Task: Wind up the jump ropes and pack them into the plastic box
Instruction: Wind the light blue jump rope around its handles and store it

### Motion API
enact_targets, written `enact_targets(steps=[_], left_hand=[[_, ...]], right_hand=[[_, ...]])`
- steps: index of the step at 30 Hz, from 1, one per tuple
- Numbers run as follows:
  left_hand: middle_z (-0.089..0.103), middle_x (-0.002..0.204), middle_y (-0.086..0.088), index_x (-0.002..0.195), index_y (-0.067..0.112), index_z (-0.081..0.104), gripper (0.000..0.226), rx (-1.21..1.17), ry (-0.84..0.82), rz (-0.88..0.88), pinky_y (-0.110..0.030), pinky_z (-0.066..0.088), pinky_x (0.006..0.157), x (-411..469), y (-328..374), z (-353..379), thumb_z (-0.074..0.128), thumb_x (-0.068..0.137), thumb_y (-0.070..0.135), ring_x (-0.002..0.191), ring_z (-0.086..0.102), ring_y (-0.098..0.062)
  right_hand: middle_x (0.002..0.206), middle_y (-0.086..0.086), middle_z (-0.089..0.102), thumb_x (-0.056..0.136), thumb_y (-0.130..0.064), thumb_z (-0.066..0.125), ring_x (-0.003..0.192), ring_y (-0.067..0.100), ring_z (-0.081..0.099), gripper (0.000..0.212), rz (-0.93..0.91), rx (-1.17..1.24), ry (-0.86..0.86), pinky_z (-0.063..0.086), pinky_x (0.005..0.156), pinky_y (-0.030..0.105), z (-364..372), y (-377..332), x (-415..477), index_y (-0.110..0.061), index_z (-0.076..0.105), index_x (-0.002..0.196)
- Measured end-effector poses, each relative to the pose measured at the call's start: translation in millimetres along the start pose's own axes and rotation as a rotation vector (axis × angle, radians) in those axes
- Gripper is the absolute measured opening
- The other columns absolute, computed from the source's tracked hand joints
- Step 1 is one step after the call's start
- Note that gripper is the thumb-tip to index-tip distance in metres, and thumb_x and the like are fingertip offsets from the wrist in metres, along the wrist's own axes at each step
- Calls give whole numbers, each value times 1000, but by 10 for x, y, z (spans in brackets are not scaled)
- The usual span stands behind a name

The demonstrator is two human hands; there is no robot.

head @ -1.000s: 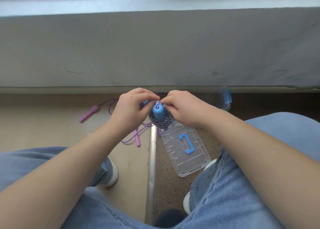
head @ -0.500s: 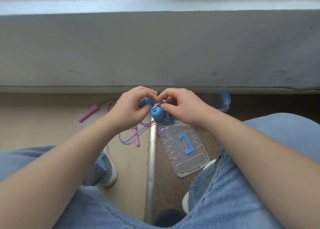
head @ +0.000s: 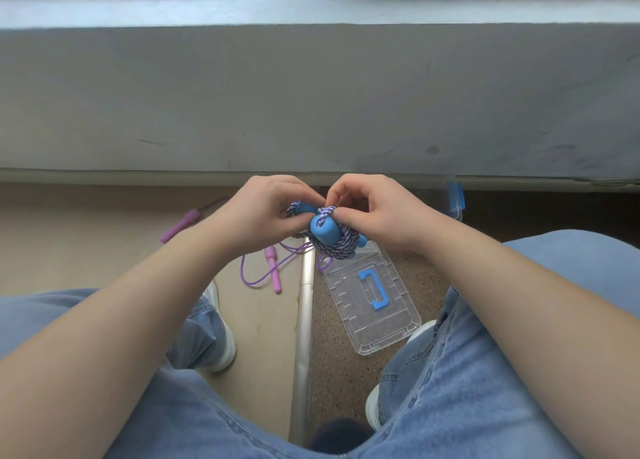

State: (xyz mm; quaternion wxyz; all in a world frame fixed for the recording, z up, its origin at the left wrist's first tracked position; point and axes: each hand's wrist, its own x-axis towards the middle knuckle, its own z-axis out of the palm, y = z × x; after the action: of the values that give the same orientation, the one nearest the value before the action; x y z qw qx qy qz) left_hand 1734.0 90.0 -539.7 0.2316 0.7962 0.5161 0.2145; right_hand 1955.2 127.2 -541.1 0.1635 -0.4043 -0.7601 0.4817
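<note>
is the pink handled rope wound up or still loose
Loose. The pink-handled rope lies uncoiled on the floor, its purple cord sprawled in open loops and its two handles apart.

wound rope [head: 337, 247] between hands – lid [head: 372, 294] below (loose rope [head: 263, 271] left)

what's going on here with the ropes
A seated person is winding a blue-handled jump rope into a bundle, held between the left hand and the right hand. A pink-handled rope lies loose on the floor. The clear box lid lies flat beside it, and the plastic box sits behind the right hand. Nothing is packed yet.
</note>
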Motion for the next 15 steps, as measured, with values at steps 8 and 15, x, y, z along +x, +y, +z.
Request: enact_targets(steps=[8,15], left_hand=[[63,85,11,87,34,64,6,-82,-6,-122,-29,48,70,-41,44,3,60,82,34,78,58,-5],[68,90,2,74,30,59,6,-325,133,-369,-42,52,74,2,181,124,54,73,31,84,61,-22]], right_hand=[[80,-1,67,96,-9,60,68,4,57,10,-11,174,-71,48,64,24,5,-72,-9,-16,66,98],[99,3,65,83,-24,80,83,9,62,36,38,236,-116,54,74,27,81,-148,-45,-18,52,106]])
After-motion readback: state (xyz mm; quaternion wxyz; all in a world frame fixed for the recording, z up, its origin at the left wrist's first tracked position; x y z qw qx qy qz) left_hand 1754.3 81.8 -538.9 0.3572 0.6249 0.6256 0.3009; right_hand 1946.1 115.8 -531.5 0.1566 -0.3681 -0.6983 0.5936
